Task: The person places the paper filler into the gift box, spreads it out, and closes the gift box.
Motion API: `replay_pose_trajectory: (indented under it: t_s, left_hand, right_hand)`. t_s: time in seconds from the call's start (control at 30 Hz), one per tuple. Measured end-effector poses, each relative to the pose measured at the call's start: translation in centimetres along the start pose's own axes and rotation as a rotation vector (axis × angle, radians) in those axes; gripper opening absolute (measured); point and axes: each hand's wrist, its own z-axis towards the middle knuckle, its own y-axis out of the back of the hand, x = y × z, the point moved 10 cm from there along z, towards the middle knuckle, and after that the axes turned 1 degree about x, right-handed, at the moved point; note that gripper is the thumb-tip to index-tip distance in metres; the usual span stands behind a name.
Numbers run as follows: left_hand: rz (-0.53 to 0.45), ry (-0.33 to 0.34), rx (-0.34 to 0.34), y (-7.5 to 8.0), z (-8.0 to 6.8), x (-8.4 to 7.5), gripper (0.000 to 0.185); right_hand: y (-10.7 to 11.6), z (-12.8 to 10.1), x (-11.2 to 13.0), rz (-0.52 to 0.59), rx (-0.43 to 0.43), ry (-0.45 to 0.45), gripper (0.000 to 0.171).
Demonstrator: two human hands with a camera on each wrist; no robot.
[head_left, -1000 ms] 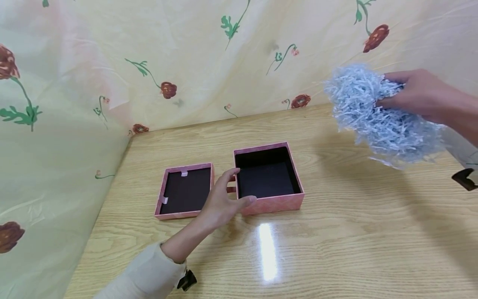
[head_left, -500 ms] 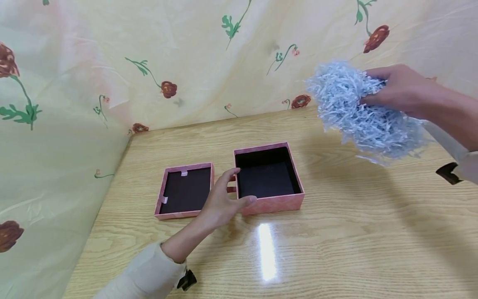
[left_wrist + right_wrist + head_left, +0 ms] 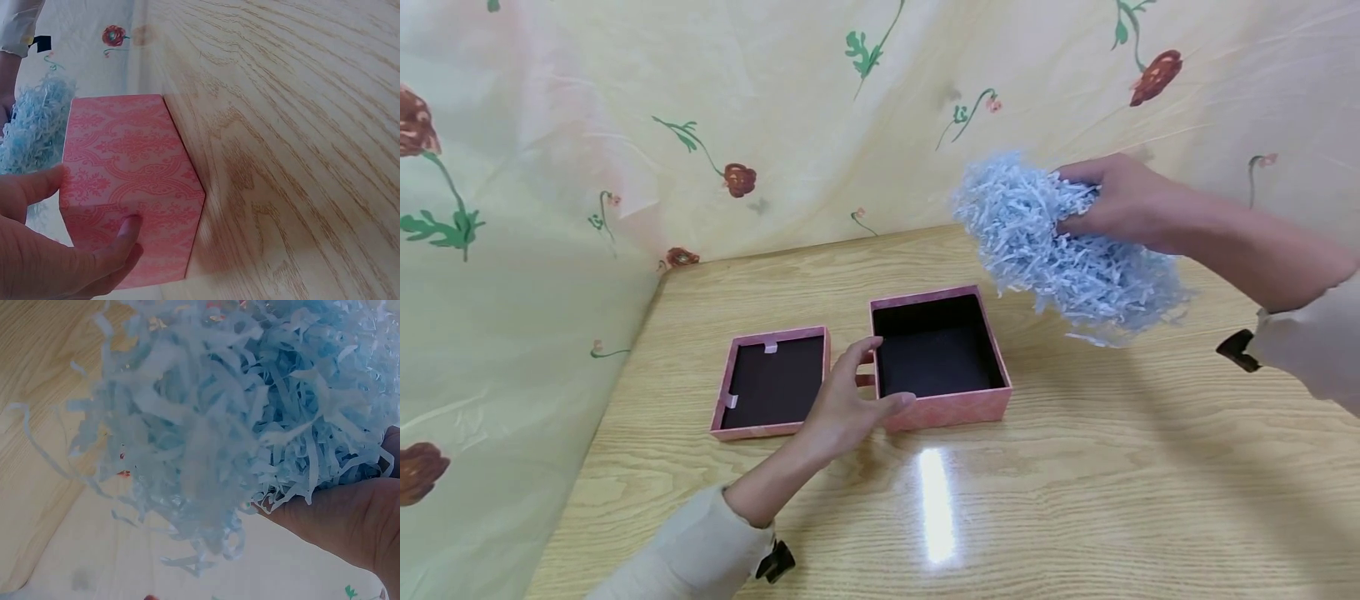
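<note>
A pink patterned box (image 3: pixel 951 408) with a black inside stands open-topped on the wooden table. My left hand (image 3: pixel 842 412) holds its near left corner, thumb at the front rim and fingers along the left side, as the left wrist view also shows with the box's pink wall (image 3: pixel 134 147). Up in the air, right of and behind the box, my right hand (image 3: pixel 1120 204) grips a big bundle of pale blue shredded paper (image 3: pixel 1037 242). Loose strips of the shredded paper (image 3: pixel 206 425) hang down and cover much of the right wrist view, hiding most fingers.
Left of the box lies a shallow pink lid (image 3: pixel 775 383), black inside up, with small pale tabs on its edges. A flower-printed curtain (image 3: pixel 805 125) borders the table (image 3: pixel 1075 500) at the back and left.
My right hand has carried the shredded paper leftward, nearer to the box, and slightly lower in the last half second. The left hand, box and lid have stayed in place.
</note>
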Motion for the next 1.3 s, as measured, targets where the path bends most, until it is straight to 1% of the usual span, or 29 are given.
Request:
replay_pose_trajectory:
  t_s: [0.13, 0.27, 0.43, 0.53, 0.77, 1.0, 1.2, 1.3]
  left_hand:
    - [-0.004, -0.005, 0.007, -0.1, 0.0, -0.1, 0.079]
    - [-0.005, 0.0, 0.007, -0.1, -0.1, -0.1, 0.079]
    - [0.003, -0.003, 0.006, -0.1, -0.1, -0.2, 0.08]
    - [0.007, -0.004, 0.005, -0.1, -0.1, -0.2, 0.08]
    - [0.022, 0.0, 0.0, -0.1, -0.1, -0.1, 0.08]
    - [0.023, 0.003, 0.0, -0.1, 0.0, -0.1, 0.079]
    - [0.005, 0.002, -0.001, -0.1, 0.1, -0.1, 0.08]
    - [-0.003, 0.002, -0.003, 0.1, 0.1, 0.0, 0.081]
  right_hand:
    - [-0.8, 0.1, 1.2, -0.004, 0.013, 0.023, 0.071]
    - [-2.0, 0.3, 2.6, -0.004, 0.018, 0.067, 0.062]
    - [-3.9, 0.5, 4.0, -0.019, 0.052, 0.111, 0.068]
    - [-4.8, 0.8, 4.6, -0.046, 0.053, 0.13, 0.071]
    - [-6.3, 1.2, 6.2, -0.096, 0.032, 0.189, 0.066]
    - [-8.5, 1.5, 6.9, -0.109, 0.071, 0.183, 0.063]
    - [-10.5, 1.8, 7.6, -0.117, 0.084, 0.225, 0.062]
    - [-11.6, 1.9, 8.1, -0.126, 0.103, 0.23, 0.062]
